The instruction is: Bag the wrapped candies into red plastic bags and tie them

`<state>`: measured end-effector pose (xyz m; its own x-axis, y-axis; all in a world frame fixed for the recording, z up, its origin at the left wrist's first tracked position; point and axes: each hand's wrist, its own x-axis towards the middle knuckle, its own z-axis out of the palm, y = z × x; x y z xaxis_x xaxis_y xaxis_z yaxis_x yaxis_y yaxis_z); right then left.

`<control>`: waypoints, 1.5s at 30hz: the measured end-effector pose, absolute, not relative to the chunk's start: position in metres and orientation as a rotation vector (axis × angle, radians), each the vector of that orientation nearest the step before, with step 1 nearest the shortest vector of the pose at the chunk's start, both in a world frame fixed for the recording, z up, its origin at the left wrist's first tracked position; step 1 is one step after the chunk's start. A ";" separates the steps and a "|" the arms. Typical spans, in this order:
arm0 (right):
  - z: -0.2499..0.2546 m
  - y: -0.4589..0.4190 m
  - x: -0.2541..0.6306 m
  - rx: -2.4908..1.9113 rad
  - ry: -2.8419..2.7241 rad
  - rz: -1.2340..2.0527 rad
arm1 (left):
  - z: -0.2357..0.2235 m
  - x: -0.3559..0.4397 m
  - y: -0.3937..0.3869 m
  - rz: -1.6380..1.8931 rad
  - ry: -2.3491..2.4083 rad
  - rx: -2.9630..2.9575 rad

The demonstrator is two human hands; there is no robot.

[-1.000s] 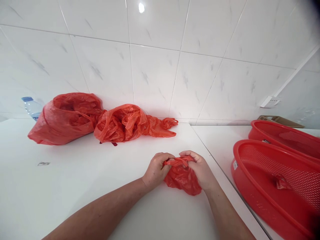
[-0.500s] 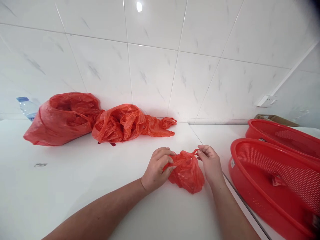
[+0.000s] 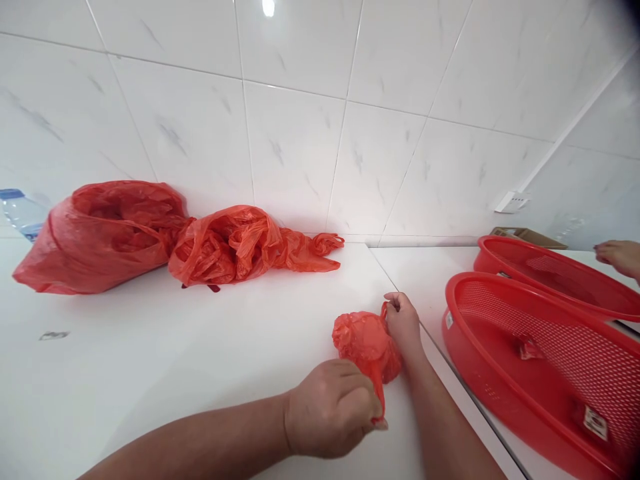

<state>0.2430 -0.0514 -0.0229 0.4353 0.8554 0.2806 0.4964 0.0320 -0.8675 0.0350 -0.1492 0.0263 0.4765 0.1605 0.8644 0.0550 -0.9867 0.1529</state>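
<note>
A small red plastic bag (image 3: 364, 333) lies bunched on the white table, with something rounded showing faintly through it. My left hand (image 3: 336, 408) is closed on one of its handles, which it draws toward me at the near side. At the bag's far right edge, my right hand (image 3: 404, 323) pinches another loop of the plastic between thumb and fingers. What the bag contains cannot be made out.
Against the tiled wall lie a large full red bag (image 3: 100, 247) and an open red bag of crumpled bags (image 3: 225, 250). A plastic bottle (image 3: 23, 212) stands far left. Two red mesh baskets (image 3: 480, 333) stand on the right, small packets inside the nearer. Another person's hand (image 3: 619, 256) shows at the right edge.
My left hand has moved from the bag's left side to its near side, pulling a handle. My right hand keeps its pinch. Another person's hand has come into view at right.
</note>
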 end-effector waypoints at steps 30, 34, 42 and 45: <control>-0.018 -0.052 0.254 -1.744 -1.390 0.611 | 0.003 0.007 -0.104 0.671 0.861 2.954; -0.018 -0.053 0.254 -1.739 -1.369 0.612 | 0.011 -0.033 -0.120 0.772 1.031 2.803; -0.011 -0.055 0.246 -1.800 -1.378 0.584 | 0.006 -0.161 -0.165 0.872 1.638 2.493; -0.012 -0.056 0.244 -1.818 -1.403 0.593 | -0.002 -0.204 -0.177 0.852 2.074 2.247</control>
<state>0.2442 -0.0558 -0.0118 0.2915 0.9530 0.0823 0.6046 -0.1169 -0.7879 -0.2043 -0.1771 -0.0021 0.0025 0.9160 0.4013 0.9336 -0.1459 0.3273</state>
